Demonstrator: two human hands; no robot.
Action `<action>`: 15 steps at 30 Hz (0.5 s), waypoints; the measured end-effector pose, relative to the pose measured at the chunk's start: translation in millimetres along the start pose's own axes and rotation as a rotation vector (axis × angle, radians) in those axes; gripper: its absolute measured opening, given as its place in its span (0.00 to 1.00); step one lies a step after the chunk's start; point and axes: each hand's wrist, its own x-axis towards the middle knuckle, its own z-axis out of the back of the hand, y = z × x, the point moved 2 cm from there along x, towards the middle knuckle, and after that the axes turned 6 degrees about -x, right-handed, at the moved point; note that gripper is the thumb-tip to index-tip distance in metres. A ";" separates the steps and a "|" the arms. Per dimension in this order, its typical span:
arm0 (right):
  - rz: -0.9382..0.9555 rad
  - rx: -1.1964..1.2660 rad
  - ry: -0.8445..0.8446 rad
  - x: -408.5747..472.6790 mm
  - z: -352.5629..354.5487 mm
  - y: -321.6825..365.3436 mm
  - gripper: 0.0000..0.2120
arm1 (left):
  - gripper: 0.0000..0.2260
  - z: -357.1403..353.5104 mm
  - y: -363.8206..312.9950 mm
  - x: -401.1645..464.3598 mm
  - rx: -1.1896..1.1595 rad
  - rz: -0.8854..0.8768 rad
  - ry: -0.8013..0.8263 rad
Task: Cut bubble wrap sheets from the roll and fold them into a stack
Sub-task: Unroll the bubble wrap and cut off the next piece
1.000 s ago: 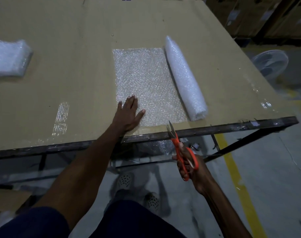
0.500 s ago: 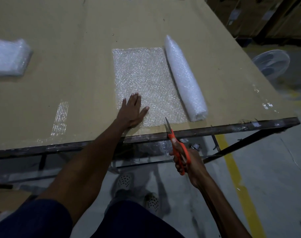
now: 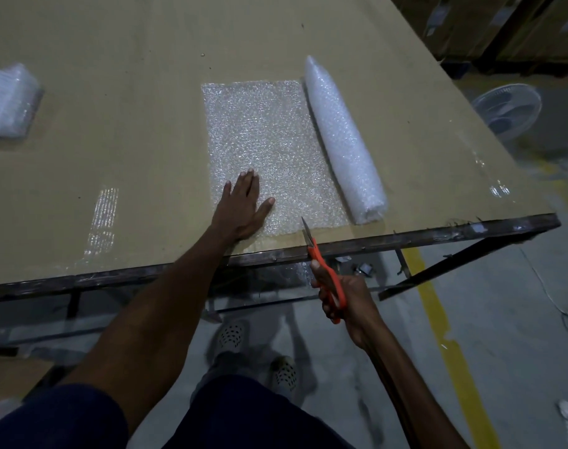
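A white bubble wrap roll (image 3: pixel 344 140) lies on the brown table (image 3: pixel 130 92), with a flat sheet (image 3: pixel 276 131) unrolled from it toward the left. My left hand (image 3: pixel 242 207) presses flat on the sheet's near left corner, fingers straight. My right hand (image 3: pixel 344 298) grips orange-handled scissors (image 3: pixel 324 270) below the table's front edge. Their blade tips reach the sheet's near edge, a little left of the roll. A folded stack of bubble wrap (image 3: pixel 7 103) sits at the far left of the table.
The table's dark metal front rim (image 3: pixel 405 238) runs just under the scissors. A fan (image 3: pixel 506 108) stands on the floor at the right, beside a yellow floor line (image 3: pixel 438 319). Cardboard boxes (image 3: pixel 490 24) are stacked at the back right. My feet show under the table.
My right hand has raised the scissors up and forward until the blades reach the sheet's near edge. My left hand has slid slightly further onto the sheet.
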 end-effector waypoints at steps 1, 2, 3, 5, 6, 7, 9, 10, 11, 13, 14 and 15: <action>0.001 -0.004 -0.005 -0.3 0.0 -1.1 0.29 | 0.33 0.0 -0.1 0.2 0.000 -0.002 -0.006; 0.004 -0.006 -0.011 -0.7 -0.2 -2.4 0.30 | 0.33 -0.2 0.0 0.5 0.001 -0.003 -0.009; 0.007 -0.006 -0.016 -1.1 -0.2 -3.5 0.30 | 0.34 -0.6 0.1 0.7 0.002 -0.002 -0.010; 0.010 -0.004 -0.023 -1.4 -1.0 -5.2 0.31 | 0.34 -1.0 0.5 0.9 0.002 -0.001 -0.010; 0.013 -0.003 -0.027 -1.5 -1.9 -5.2 0.32 | 0.34 -0.9 0.7 0.9 0.001 -0.001 -0.008; 0.018 0.000 -0.031 -1.7 -3.0 -4.7 0.34 | 0.34 -1.0 0.9 0.7 0.000 -0.001 -0.007; 0.018 0.017 -0.032 -1.1 -5.4 -1.3 0.37 | 0.34 -1.2 0.5 0.5 0.001 -0.003 -0.010; 0.013 0.025 -0.030 -0.3 -6.6 0.8 0.39 | 0.34 -1.2 0.2 0.4 0.002 -0.002 -0.012; 0.008 0.028 -0.028 0.6 -7.8 3.2 0.40 | 0.34 -1.5 0.2 0.5 0.003 -0.001 -0.016; 0.007 0.025 -0.031 3.0 -9.3 6.0 0.40 | 0.34 -1.6 0.7 0.5 0.005 0.001 -0.020; 0.011 0.027 -0.032 4.3 -9.4 6.0 0.39 | 0.34 -1.4 0.9 0.4 0.005 0.000 -0.021; 0.015 0.033 -0.032 5.3 -9.1 5.4 0.37 | 0.34 -1.1 0.8 0.2 0.005 -0.001 -0.022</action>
